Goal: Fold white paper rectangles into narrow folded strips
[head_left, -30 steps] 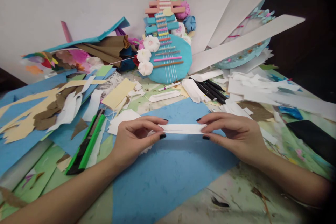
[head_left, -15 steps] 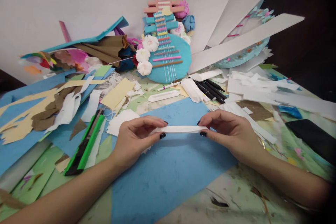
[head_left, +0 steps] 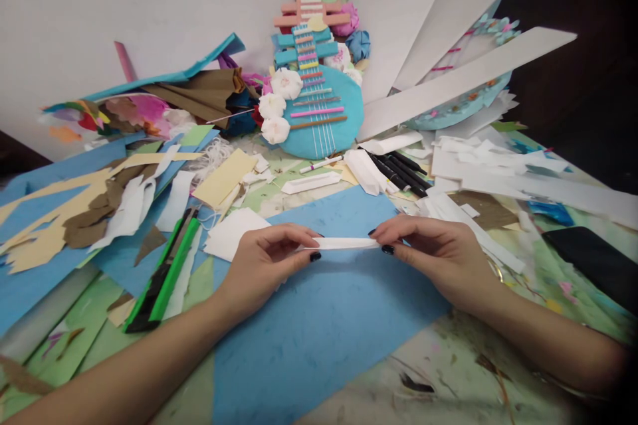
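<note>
A narrow folded strip of white paper is stretched level between my two hands, just above a blue sheet. At its left end, my left hand pinches it between thumb and fingers. My right hand pinches the right end the same way. The strip's two ends are hidden under the fingertips. Beside my left hand lies a piece of white paper, partly covered by that hand.
A green and black box cutter lies left, among paper scraps. Black pens and white strips are at the right, with a black phone-like object. A blue paper guitar leans at the back.
Both hands still pinch the strip. The fingertips of my right hand have shifted slightly left, and less of the strip shows between the hands.
</note>
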The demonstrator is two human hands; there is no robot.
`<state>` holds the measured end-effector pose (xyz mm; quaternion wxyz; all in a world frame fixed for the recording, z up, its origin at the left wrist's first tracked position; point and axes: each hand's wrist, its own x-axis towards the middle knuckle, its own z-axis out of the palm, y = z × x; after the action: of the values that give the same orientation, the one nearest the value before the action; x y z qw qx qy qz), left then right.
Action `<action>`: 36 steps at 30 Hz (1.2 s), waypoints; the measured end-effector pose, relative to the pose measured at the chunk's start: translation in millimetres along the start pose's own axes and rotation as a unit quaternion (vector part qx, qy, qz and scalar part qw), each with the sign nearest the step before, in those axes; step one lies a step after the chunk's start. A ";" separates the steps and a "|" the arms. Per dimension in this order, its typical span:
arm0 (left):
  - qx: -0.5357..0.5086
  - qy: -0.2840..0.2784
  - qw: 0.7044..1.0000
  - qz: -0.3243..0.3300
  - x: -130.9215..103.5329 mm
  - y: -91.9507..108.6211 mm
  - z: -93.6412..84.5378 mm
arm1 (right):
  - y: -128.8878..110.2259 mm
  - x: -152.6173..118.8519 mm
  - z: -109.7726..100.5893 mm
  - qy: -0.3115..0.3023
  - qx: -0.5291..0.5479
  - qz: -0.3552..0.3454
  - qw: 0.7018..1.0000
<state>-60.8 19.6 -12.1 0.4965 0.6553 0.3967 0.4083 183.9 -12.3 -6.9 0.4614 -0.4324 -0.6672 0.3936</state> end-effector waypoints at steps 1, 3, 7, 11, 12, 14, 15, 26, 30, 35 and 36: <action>-0.001 0.008 1.000 0.002 -0.4 -0.6 -0.1 | -0.2 0.1 0.2 0.000 -0.001 -0.003 1.000; -0.004 0.025 1.000 0.000 -0.8 -2.2 -0.3 | -0.7 0.2 0.9 0.000 -0.007 -0.008 1.000; -0.012 0.049 0.999 -0.014 -0.7 -3.4 0.1 | -1.2 0.7 1.8 -0.004 -0.031 -0.011 0.999; -0.005 0.047 0.999 -0.010 -1.2 -0.8 1.3 | 0.2 0.9 1.1 -0.003 -0.067 -0.011 0.998; -0.001 0.045 0.999 -0.005 -1.5 -0.1 1.5 | 0.7 0.8 1.0 -0.003 -0.080 -0.008 0.997; 0.014 0.043 0.999 0.004 -2.2 0.5 1.5 | 1.4 0.4 1.2 -0.008 -0.104 -0.003 0.995; 0.025 0.040 0.999 0.007 -2.6 0.6 1.4 | 1.5 0.0 1.7 -0.015 -0.110 -0.003 0.994; 0.065 0.020 0.998 -0.007 -5.5 -0.3 0.8 | -1.5 -3.1 5.0 -0.045 -0.108 0.039 0.992; 0.073 0.006 0.997 -0.005 -6.4 -0.3 1.6 | -0.5 -2.3 6.4 -0.034 -0.079 0.030 0.996; 0.162 -0.060 0.983 0.056 -4.1 3.3 7.7 | -7.7 -2.8 9.9 -0.044 -0.123 -0.001 0.991; 0.174 -0.066 0.981 0.062 -3.5 3.5 8.6 | -9.9 -3.0 10.6 -0.047 -0.136 -0.006 0.990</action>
<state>-53.7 12.9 -10.7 0.3739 0.7803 0.3867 0.3191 172.2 -19.5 -1.4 0.3683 -0.4683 -0.7381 0.3166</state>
